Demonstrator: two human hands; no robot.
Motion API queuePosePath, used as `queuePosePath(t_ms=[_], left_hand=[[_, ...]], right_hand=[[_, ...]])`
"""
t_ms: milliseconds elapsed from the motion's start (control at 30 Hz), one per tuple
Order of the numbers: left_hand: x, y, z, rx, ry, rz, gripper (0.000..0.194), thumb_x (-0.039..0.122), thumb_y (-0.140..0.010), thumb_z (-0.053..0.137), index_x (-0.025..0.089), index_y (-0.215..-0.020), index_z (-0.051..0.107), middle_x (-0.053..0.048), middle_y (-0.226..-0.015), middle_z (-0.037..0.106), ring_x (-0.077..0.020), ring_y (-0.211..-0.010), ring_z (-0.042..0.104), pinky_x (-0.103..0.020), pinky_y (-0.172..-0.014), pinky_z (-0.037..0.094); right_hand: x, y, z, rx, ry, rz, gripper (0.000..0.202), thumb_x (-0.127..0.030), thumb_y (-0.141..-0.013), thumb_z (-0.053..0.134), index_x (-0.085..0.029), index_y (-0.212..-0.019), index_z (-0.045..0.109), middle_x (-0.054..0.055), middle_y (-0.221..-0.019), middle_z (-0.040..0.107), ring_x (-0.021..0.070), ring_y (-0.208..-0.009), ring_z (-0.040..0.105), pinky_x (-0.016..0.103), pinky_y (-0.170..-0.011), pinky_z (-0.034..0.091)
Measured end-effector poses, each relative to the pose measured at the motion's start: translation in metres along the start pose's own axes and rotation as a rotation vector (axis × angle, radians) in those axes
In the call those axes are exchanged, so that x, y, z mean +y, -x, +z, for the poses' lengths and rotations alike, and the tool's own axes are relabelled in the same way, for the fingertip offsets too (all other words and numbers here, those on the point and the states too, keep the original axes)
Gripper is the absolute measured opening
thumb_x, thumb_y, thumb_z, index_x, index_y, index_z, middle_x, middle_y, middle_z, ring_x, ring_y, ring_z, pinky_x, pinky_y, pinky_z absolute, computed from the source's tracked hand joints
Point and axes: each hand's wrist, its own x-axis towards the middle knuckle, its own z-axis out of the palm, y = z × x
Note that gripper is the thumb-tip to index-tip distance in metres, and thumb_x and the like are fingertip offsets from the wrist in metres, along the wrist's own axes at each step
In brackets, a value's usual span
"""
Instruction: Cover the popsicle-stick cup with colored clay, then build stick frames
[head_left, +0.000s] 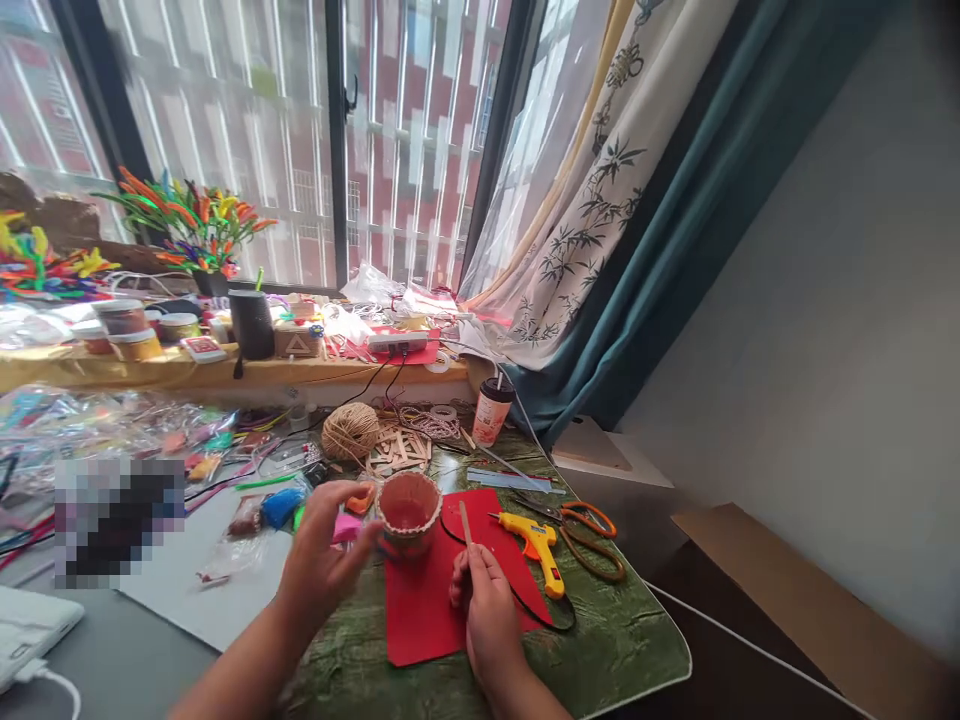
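One small pot [409, 515] is seen at the middle of the work area, its mouth turned up, on the far left part of one red sheet [427, 620]. Its one scalloped rim is left uncovered. One wooden stick [468, 525] is held upright, slightly tilted, between the thumb and fingers of the right hand [486, 600], to the right of the pot and apart from it. The fingers of the left hand [326, 555] are spread, with a wide gap left between thumb and forefinger, and nothing is gripped; whether the pot is touched by the thumb cannot be told.

One yellow glue gun [532, 545] is laid over the red sheet's right edge, its nozzle pointed left. Farther right, one pair of scissors [592, 540] is placed near the right edge of the green mat [622, 640]. One ball of twine [351, 432], one heap of wooden sticks [400, 450] and one paper cup [494, 410] are set on the far side.

Open room is left on the near right part of the mat, up to its rounded corner, and on the near part of the red sheet. Less room is left between pot and left hand.
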Motion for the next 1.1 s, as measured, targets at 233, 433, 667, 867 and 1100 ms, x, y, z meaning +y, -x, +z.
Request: queuePosePath(t_ms=[233, 433, 667, 867, 1100], left_hand=[[0.002, 0.009, -0.035, -0.271, -0.116, -0.054, 0.043, 0.04, -0.107, 0.052, 0.023, -0.068, 0.062, 0.006, -0.054, 0.056, -0.0128, -0.048, 0.052, -0.025, -0.048, 0.033], [0.012, 0.087, -0.018, -0.377, -0.211, 0.154, 0.044, 0.029, -0.099, 0.051, 0.023, -0.056, 0.046, 0.002, -0.05, 0.051, -0.0134, -0.047, 0.045, -0.032, -0.053, 0.022], [0.01, 0.084, -0.008, -0.459, -0.304, 0.292, 0.038, 0.023, -0.098, 0.05, 0.024, -0.06, 0.048, 0.0, -0.053, 0.057, -0.0151, -0.047, 0.048, -0.033, -0.053, 0.022], [0.012, 0.088, -0.007, -0.508, -0.333, 0.218, 0.024, 0.023, -0.103, 0.047, 0.023, -0.083, 0.06, -0.004, -0.081, 0.071, -0.0205, -0.074, 0.065, -0.031, -0.066, 0.039], [0.005, 0.093, 0.003, -0.51, -0.274, 0.17, 0.028, 0.028, -0.101, 0.057, 0.023, -0.073, 0.055, -0.001, -0.072, 0.068, -0.0183, -0.065, 0.062, -0.032, -0.062, 0.035]], right_hand=[[0.002, 0.004, -0.005, -0.149, 0.051, -0.024, 0.062, -0.08, -0.073, 0.082, -0.021, -0.084, 0.067, -0.001, -0.067, 0.065, 0.0128, -0.055, 0.055, 0.023, -0.051, 0.044], [-0.003, 0.001, 0.002, -0.153, 0.069, -0.089, 0.074, -0.076, -0.073, 0.081, -0.021, -0.12, 0.064, -0.003, -0.074, 0.069, 0.0147, -0.05, 0.056, 0.026, -0.047, 0.045], [-0.014, 0.041, -0.033, -0.184, 0.256, -0.273, 0.048, -0.06, -0.092, 0.072, -0.019, -0.116, 0.074, -0.004, -0.064, 0.056, 0.0158, -0.055, 0.049, 0.027, -0.052, 0.039], [-0.002, 0.04, -0.056, -0.253, 0.228, -0.063, 0.044, -0.061, -0.077, 0.084, -0.021, -0.092, 0.074, -0.005, -0.058, 0.052, 0.0131, -0.048, 0.044, 0.023, -0.045, 0.035], [-0.005, -0.014, -0.021, -0.144, 0.305, -0.198, 0.077, -0.054, -0.069, 0.088, -0.023, -0.134, 0.059, 0.011, -0.117, 0.072, 0.0289, -0.101, 0.072, 0.039, -0.08, 0.062]])
